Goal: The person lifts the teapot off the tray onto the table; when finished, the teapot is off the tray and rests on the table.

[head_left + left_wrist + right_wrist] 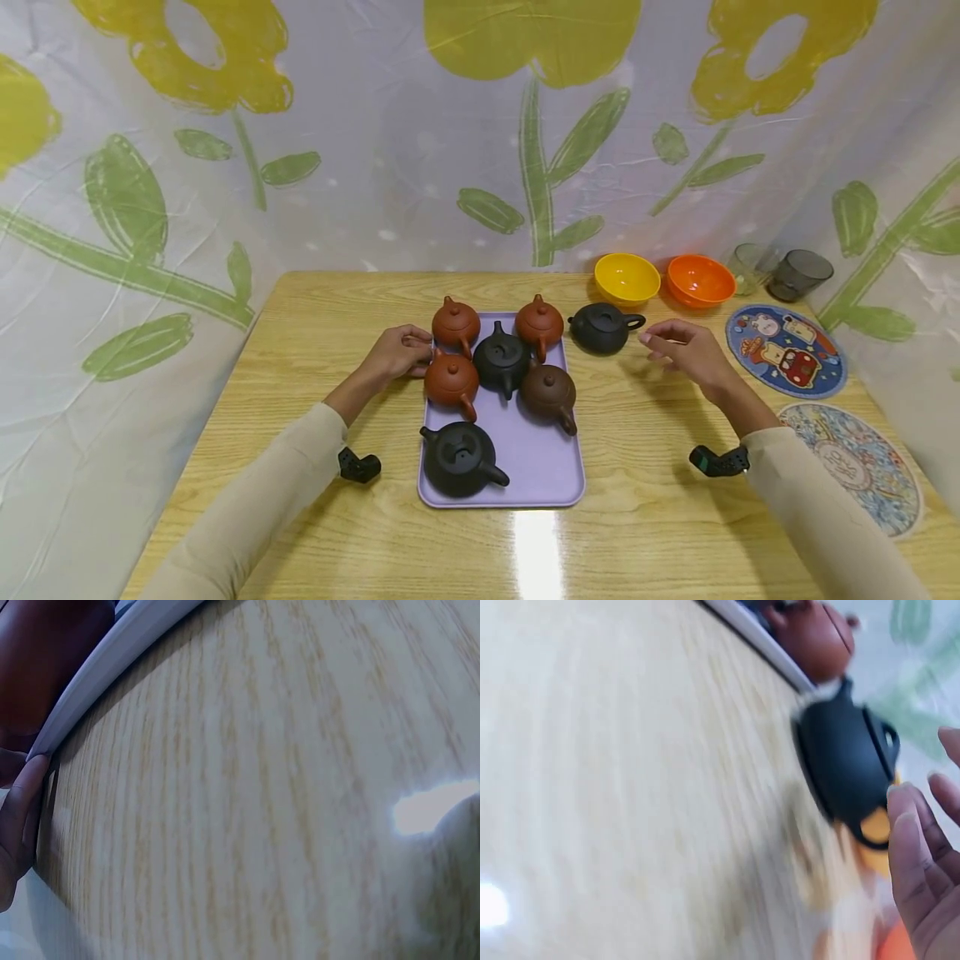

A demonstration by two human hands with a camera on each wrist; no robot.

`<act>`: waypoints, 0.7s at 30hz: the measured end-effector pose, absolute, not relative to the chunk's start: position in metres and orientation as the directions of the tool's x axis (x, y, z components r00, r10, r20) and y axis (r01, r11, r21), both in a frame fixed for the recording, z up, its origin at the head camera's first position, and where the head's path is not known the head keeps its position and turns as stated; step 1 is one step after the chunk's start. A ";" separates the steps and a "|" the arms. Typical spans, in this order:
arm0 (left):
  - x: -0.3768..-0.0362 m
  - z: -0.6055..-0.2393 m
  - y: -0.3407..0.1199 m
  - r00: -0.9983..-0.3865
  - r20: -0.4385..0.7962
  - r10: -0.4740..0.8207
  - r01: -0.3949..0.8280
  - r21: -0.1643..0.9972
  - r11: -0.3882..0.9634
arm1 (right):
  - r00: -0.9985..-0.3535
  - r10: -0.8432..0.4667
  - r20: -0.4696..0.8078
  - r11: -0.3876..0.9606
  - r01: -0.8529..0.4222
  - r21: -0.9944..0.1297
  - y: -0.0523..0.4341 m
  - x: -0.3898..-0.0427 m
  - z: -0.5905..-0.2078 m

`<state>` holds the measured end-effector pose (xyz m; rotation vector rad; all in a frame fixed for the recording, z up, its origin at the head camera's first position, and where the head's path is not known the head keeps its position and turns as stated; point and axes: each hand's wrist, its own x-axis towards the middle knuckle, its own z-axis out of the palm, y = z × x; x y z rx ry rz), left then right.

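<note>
Fingers [922,855] hover, relaxed, beside round matte black teapot [602,327].

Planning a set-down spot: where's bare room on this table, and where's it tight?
Bare wood lies left of the lavender tray, along the front table edge, and behind the tray left of the yellow bowl. The tray's front right corner is free. Crowded: the tray's rear half, and the far right with bowls, cups and round mats.

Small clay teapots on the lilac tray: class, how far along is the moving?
One black clay teapot stands off the lilac plastic tray, on the wooden table. The right hand hovers open beside it; the left hand touches the tray's left edge. Six teapots remain on the tray.
</note>
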<state>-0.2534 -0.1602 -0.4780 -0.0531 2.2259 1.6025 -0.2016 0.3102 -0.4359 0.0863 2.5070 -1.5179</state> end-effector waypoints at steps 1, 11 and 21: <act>-0.254 -0.478 -0.161 -0.921 -0.337 0.195 -0.259 0.904 0.342 | -0.976 -0.065 -0.208 0.465 0.155 -0.872 0.306 -0.198 -0.436; -0.253 -0.478 -0.161 -0.922 -0.329 0.205 -0.248 0.907 0.340 | -0.966 -0.140 -0.216 0.444 0.134 -0.886 0.260 -0.156 -0.439; -0.254 -0.479 -0.161 -0.920 -0.335 0.202 -0.253 0.903 0.348 | -0.961 -0.172 -0.217 0.387 0.136 -0.912 0.211 -0.124 -0.459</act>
